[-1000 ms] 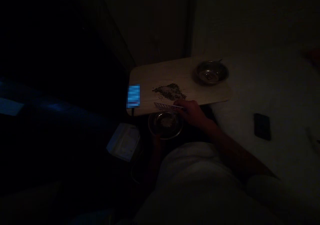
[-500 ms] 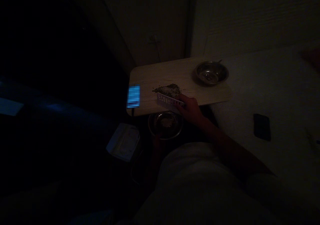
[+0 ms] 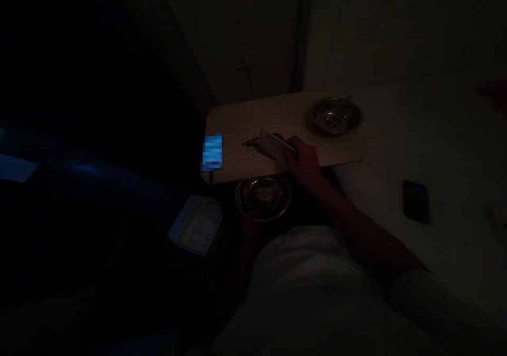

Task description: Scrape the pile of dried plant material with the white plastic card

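Note:
The scene is very dark. My right hand is closed on a flat pale piece with dark printed marks along its upper edge; its exact kind is unclear. It stands over a spread of small dark bits on the wooden table, partly hiding them. Below the table's near edge, my left hand grips the rim of a round metal bowl. Something pale lies in the bowl's bottom. The left fingers show only dimly.
A second metal bowl stands at the table's right end, with what looks like a utensil handle at its rim. A bright blurred screen is at the left end. A pale box-like container sits lower left; a dark phone lies right.
My right hand has moved the flat piece slightly up and away from the table's near edge, across the dark bits. The bowl and left hand stay nearly still.

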`<state>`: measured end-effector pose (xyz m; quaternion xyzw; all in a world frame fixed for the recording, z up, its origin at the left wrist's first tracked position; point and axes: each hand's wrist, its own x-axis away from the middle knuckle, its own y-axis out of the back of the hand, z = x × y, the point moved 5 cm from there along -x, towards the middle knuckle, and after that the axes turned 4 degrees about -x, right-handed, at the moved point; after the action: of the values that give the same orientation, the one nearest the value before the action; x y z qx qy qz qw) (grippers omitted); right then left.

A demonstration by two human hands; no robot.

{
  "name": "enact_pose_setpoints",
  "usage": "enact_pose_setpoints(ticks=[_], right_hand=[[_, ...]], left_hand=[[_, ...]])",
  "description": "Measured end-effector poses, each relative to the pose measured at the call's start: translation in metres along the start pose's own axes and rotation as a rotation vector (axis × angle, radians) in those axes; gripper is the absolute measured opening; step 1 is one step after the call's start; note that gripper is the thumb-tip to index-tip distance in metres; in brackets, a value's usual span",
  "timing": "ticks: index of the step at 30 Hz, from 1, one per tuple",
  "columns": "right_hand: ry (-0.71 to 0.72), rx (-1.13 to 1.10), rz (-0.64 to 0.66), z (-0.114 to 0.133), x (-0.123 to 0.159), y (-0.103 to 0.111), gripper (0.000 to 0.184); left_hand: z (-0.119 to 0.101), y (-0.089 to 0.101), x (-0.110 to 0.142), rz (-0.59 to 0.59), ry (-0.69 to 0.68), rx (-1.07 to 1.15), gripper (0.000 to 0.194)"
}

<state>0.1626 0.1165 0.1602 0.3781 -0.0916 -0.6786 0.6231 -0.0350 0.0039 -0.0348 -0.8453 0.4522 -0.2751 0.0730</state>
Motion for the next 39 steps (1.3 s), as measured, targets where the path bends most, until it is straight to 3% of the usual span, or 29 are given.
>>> enact_pose_setpoints(ticks=[10, 18, 27, 35, 39], right_hand=[[0.030, 0.009, 0.024, 0.0038, 0.0002, -0.0034, 0.021], [0.081, -0.004, 0.082, 0.0080, 0.0029, -0.0039, 0.019], [0.078, -0.046, 0.124, 0.0077, 0.0038, -0.0050, 0.020], [0.073, -0.073, 0.062, 0.0036, 0.0029, -0.0024, 0.021], [0.078, -0.065, 0.097, 0.0050, 0.0025, -0.0030, 0.020]], left_hand=[[0.0016, -0.0007, 0.0001, 0.010, 0.017, 0.057, 0.042], [0.0012, 0.0012, 0.0004, -0.016, 0.024, -0.007, 0.024], [0.0015, 0.0002, 0.0002, -0.034, 0.039, -0.003, 0.027], [-0.0029, -0.0038, 0.0030, 0.016, -0.018, 0.053, 0.037], [-0.0043, -0.0028, 0.0034, -0.020, 0.007, 0.043, 0.030]])
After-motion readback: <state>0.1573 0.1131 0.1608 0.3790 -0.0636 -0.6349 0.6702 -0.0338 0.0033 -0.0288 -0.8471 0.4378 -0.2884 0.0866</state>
